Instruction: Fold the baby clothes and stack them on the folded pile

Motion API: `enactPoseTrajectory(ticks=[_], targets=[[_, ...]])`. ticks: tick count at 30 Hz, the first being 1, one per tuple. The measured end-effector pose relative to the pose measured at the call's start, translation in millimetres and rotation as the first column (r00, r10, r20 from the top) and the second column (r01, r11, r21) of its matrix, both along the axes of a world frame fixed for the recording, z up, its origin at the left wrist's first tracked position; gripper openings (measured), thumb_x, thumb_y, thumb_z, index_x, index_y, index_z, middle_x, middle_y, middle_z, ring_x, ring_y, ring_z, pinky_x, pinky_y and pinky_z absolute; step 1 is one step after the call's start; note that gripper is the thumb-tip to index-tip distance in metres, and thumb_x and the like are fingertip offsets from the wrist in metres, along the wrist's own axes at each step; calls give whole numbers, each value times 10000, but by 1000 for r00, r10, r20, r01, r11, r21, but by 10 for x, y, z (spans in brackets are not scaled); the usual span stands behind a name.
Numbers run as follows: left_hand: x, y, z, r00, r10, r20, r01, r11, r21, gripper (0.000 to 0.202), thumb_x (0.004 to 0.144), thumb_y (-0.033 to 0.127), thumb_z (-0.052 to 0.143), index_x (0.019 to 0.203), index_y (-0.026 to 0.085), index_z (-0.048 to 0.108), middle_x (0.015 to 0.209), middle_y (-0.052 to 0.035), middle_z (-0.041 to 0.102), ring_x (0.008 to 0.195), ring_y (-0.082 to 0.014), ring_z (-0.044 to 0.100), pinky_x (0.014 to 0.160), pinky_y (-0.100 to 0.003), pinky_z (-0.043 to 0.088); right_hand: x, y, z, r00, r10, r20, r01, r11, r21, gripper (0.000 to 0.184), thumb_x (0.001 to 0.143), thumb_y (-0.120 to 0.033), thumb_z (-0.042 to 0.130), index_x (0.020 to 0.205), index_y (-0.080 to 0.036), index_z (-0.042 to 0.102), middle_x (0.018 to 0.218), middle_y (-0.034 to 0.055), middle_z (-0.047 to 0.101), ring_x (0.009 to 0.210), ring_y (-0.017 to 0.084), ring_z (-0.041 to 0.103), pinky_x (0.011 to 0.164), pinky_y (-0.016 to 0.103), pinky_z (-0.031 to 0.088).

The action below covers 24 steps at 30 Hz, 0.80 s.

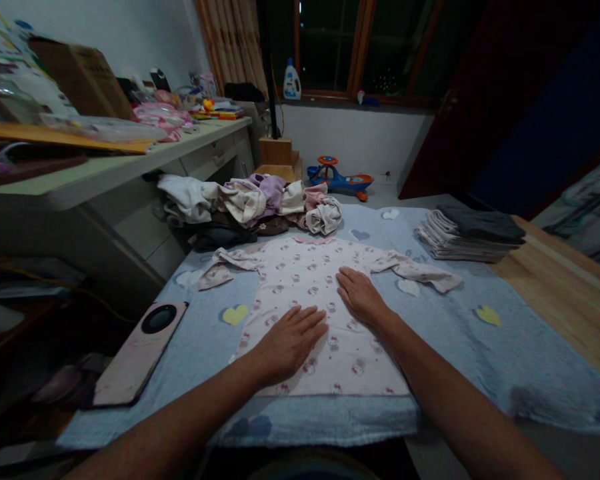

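A pale pink long-sleeved child's shirt (pixel 300 293) with a small cartoon cat print lies spread out, its collar pointing away from me and both sleeves out to the sides. It rests on a light blue cloth (pixel 460 353) patterned with hearts. My left hand (pixel 291 341) lies flat on the lower middle of the shirt, fingers stretched out. Higher up and to the right, my right hand (pixel 361 293) rests flat on the shirt's chest, fingers extended. Neither hand grips the fabric.
Beyond the collar is a heap of crumpled clothes (pixel 250 200). A folded stack (pixel 467 233) sits at the right on the cloth. Near the left edge lies a phone (pixel 135 360). A cluttered desk (pixel 180 150) stands left; a toy ride-on car (pixel 337 179) is on the floor behind.
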<state>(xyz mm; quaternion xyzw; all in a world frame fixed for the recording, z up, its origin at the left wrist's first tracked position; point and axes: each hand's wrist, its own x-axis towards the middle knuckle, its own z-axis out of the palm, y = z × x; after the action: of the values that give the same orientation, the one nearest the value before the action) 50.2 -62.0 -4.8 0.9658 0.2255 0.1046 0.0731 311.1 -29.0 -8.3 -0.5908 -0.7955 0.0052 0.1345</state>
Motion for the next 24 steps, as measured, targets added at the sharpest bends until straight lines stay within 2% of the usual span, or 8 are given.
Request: enactPoseTrajectory(ticks=[3,6,9,14,19,24], targets=[[127,-92,60,987,-139,80,140,990,-18,358,971,194,435,1304,204,566,1363,-90,593,1257,-229,525,1082,-425,404,-129,-106,34,995,71,-63,-67,996,52,397,945,-256,466,1294,-107,584,1374,191,548,1279,285,474,1113,457,329],[210,-170,115,977,-175,124,180,983,-24,272,966,187,453,1174,198,629,1222,-88,650,1141,-215,571,1000,-378,466,-299,-242,63,966,241,-96,-238,970,42,455,928,-322,526,1345,-141,542,1400,176,531,1291,284,464,1116,472,325],[208,-193,126,976,-184,115,189,982,-26,251,968,200,460,1148,200,635,1200,-87,643,1136,-224,555,992,-381,468,-372,-311,61,947,316,-57,-317,948,-8,476,936,-369,533,1366,-166,527,1458,163,486,1336,293,433,1127,493,310],[158,-182,68,981,-173,92,176,984,-19,289,944,193,498,1210,222,609,1247,-78,621,1116,-234,540,989,-397,466,-263,-263,29,963,270,4,-269,962,-51,470,969,-361,484,1409,-196,506,1510,131,444,1393,282,386,1140,488,294],[159,-184,87,978,-181,100,184,983,-17,330,924,182,523,1239,247,595,1269,-73,607,1133,-238,525,997,-405,465,-10,-200,15,987,149,52,-146,987,-70,478,985,-356,447,1432,-192,488,1533,131,412,1405,290,377,1145,518,280],[157,-196,122,979,-179,101,183,983,-33,375,890,160,538,1252,243,589,1275,-85,604,1181,-253,521,1034,-436,452,267,-151,48,993,3,120,4,998,-61,466,993,-351,438,1409,-153,510,1511,159,434,1402,286,382,1162,492,253]])
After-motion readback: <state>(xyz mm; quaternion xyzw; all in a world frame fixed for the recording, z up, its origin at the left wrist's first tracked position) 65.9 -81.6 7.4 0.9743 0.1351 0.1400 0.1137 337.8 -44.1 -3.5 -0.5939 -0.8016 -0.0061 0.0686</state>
